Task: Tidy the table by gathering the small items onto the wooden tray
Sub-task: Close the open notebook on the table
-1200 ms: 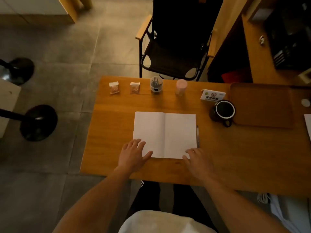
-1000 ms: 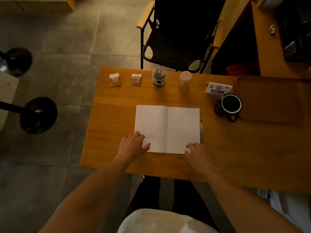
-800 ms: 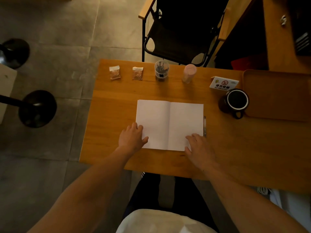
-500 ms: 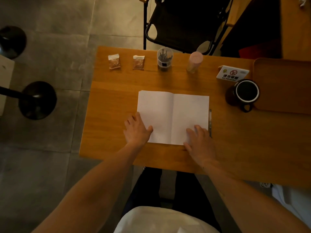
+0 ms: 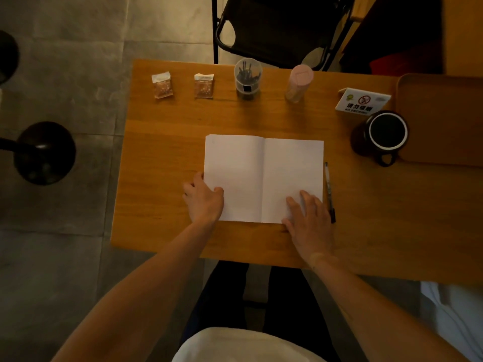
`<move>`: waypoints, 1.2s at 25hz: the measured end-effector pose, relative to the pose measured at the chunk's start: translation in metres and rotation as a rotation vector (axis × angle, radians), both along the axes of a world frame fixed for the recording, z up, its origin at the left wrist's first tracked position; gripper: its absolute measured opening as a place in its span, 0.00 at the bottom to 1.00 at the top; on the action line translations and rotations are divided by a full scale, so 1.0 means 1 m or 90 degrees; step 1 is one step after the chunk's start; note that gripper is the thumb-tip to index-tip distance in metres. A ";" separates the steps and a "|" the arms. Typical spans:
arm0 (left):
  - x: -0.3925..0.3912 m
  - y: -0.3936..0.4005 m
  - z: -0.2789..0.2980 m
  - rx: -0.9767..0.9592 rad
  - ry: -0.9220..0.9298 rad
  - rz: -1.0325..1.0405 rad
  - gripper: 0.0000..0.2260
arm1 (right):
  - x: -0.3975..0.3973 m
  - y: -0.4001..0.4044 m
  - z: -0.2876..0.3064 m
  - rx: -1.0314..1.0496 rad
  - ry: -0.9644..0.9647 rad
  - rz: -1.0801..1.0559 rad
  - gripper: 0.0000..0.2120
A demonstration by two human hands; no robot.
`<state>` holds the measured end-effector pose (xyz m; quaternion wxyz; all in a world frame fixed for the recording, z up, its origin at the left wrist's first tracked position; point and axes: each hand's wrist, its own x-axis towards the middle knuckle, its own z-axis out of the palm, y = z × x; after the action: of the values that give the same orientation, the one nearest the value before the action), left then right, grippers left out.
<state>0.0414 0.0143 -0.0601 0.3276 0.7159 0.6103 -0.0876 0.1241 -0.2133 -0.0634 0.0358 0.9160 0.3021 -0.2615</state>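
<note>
An open white notebook (image 5: 261,173) lies in the middle of the wooden table (image 5: 162,142). My left hand (image 5: 203,199) grips its lower left edge, thumb on the page and fingers curled at the side. My right hand (image 5: 308,220) lies flat, fingers spread, on the lower right page. A dark pen (image 5: 329,192) lies along the notebook's right edge. The wooden tray (image 5: 444,121) sits at the far right with nothing visible on it. Along the far edge stand two snack packets (image 5: 162,84) (image 5: 203,85), a clear cup of small dark items (image 5: 247,78) and a pink-lidded jar (image 5: 299,83).
A dark mug (image 5: 381,134) stands against the tray's left rim, with a white no-smoking sign (image 5: 363,101) behind it. A black chair (image 5: 277,27) stands beyond the table. Black stool bases (image 5: 44,152) stand on the floor to the left.
The view has tilted down and moved closer. My left hand shifted from lying flat beside the notebook to gripping its left edge. My right hand slid up onto the right page.
</note>
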 end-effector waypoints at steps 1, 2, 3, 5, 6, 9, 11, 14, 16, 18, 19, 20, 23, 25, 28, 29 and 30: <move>-0.002 0.003 0.001 -0.013 -0.045 0.032 0.22 | 0.000 0.000 0.000 0.005 -0.001 -0.002 0.27; -0.004 0.006 0.001 -0.031 -0.089 0.064 0.20 | 0.000 0.000 0.000 0.008 0.000 -0.004 0.27; -0.007 0.008 0.002 -0.054 -0.123 0.093 0.18 | 0.000 -0.001 0.000 0.010 -0.001 -0.007 0.27; -0.010 0.011 0.004 -0.098 -0.147 0.131 0.17 | 0.000 -0.001 -0.001 0.010 -0.003 -0.005 0.27; -0.010 0.012 0.006 -0.116 -0.149 0.138 0.17 | 0.001 -0.001 0.000 0.010 -0.003 -0.004 0.27; -0.009 0.015 0.010 -0.163 -0.160 0.170 0.18 | 0.000 -0.001 0.002 0.007 0.003 -0.007 0.27; -0.007 0.017 0.012 -0.196 -0.166 0.213 0.18 | 0.000 0.000 0.003 0.009 0.009 -0.011 0.27; -0.003 0.022 0.017 -0.244 -0.183 0.293 0.17 | 0.001 0.001 0.004 0.012 0.013 -0.013 0.27; -0.001 0.024 0.019 -0.255 -0.188 0.314 0.17 | 0.001 0.001 0.004 0.010 0.016 -0.015 0.27; 0.001 0.025 0.023 -0.256 -0.182 0.316 0.17 | 0.001 0.001 0.004 0.008 0.018 -0.016 0.27; 0.001 0.025 0.025 -0.257 -0.179 0.311 0.17 | 0.000 0.001 0.004 0.008 0.018 -0.015 0.27; 0.001 0.025 0.028 -0.254 -0.179 0.301 0.17 | 0.000 0.001 0.003 0.011 0.017 -0.017 0.27; -0.003 0.026 0.038 -0.182 -0.190 0.217 0.14 | 0.000 0.001 0.002 0.027 0.015 -0.028 0.26; -0.005 0.026 0.048 -0.136 -0.208 0.134 0.12 | 0.000 0.000 0.000 0.034 0.013 -0.029 0.26; -0.006 0.021 0.066 -0.140 -0.258 0.060 0.09 | 0.000 -0.003 -0.001 0.041 -0.001 -0.015 0.26; -0.005 0.018 0.072 -0.138 -0.274 0.030 0.09 | 0.000 -0.004 -0.002 0.039 -0.005 -0.003 0.25; -0.004 0.015 0.077 -0.135 -0.289 -0.002 0.08 | 0.000 -0.006 -0.002 0.038 -0.008 0.010 0.24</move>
<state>0.0373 0.0290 0.0167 0.5297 0.6799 0.5070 0.0113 0.1236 -0.2190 -0.0654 0.0124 0.9158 0.3168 -0.2465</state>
